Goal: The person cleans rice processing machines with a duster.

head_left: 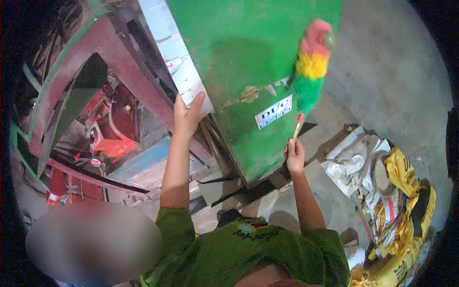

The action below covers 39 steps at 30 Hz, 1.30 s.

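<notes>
Red, yellow and green fluff makes up the head of the duster point(311, 62), which lies against the upper right part of a green metal panel point(239, 48), above a small white label point(273, 111). Its thin handle runs down into the right hand point(295, 155), whose fingers are curled tight around the very end of the stick. The left hand point(185, 115) rests flat on the panel's left edge, where a white strip point(167, 43) meets the green face; its fingers lie pressed together and pointing up, with the thumb set apart. Judging by this, the dusting would go best with light, overlapping strokes from the top downward, the fluff kept flat on the metal and the left hand serving as a brace, with care around the scuffed, rusty patch point(248, 94) beside the label. Red machine parts point(112, 129) stand left of the panel, behind slanted frame bars. On the concrete floor point(392, 71) to the right lie crumpled white sacks point(349, 160) and, just beside them, yellow printed sacks point(411, 215); they look slack and folded, and whether anything is inside them cannot be told.
</notes>
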Motion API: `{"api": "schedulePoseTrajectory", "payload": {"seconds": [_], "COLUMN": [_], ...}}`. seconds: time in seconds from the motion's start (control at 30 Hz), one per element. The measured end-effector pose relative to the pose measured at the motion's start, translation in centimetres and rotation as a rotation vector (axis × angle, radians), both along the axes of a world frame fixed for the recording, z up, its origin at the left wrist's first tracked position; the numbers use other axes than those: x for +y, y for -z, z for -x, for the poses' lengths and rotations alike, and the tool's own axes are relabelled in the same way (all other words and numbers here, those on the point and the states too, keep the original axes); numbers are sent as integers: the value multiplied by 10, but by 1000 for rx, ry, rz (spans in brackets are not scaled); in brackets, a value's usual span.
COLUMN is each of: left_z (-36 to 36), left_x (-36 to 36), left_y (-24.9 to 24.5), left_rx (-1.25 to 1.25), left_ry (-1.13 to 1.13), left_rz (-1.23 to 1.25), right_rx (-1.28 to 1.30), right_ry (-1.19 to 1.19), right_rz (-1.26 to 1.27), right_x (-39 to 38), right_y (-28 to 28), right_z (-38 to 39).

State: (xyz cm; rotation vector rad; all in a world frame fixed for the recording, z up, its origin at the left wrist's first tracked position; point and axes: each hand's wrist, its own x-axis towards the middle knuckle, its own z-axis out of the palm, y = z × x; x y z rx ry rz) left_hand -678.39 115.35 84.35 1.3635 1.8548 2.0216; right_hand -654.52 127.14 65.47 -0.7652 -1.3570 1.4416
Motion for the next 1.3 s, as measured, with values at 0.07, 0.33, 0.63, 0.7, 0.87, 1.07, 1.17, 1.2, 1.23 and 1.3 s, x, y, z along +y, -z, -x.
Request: {"api": "schedulePoseTrajectory", "payload": {"seconds": [0.07, 0.33, 0.63, 0.7, 0.87, 1.07, 1.17, 1.2, 1.23, 1.3], "left_z": [7, 3, 8, 11, 10, 13, 7, 6, 6, 5], "left_x": [4, 4, 4, 6, 5, 5, 6, 6, 6, 4], "left_y": [4, 7, 9, 12, 10, 12, 9, 9, 8, 6], "left_rx": [44, -98, 23, 15, 27, 65, 30, 4, -21, 16], "left_ry": [32, 169, 171, 191, 181, 136, 197, 200, 202, 166], "left_rz": [-83, -132, -144, -151, -160, -101, -182, -180, -180, -156], "right_rx": [-32, -100, -424, -375, -246, -241, -211, -216, -198, -177], "right_ry": [67, 61, 528, 532, 363, 503, 461, 465, 410, 356], "right_rz": [7, -241, -635, -544, -497, -572, -343, -342, -242, -145], "right_x": [14, 27, 96, 106, 77, 98, 111, 114, 117, 109], "right_y": [-16, -45, -109, -142, -176, -165, -158, -155, -152, -158], "right_z": [8, 44, 22, 24, 51, 34, 26, 24, 23, 23]}}
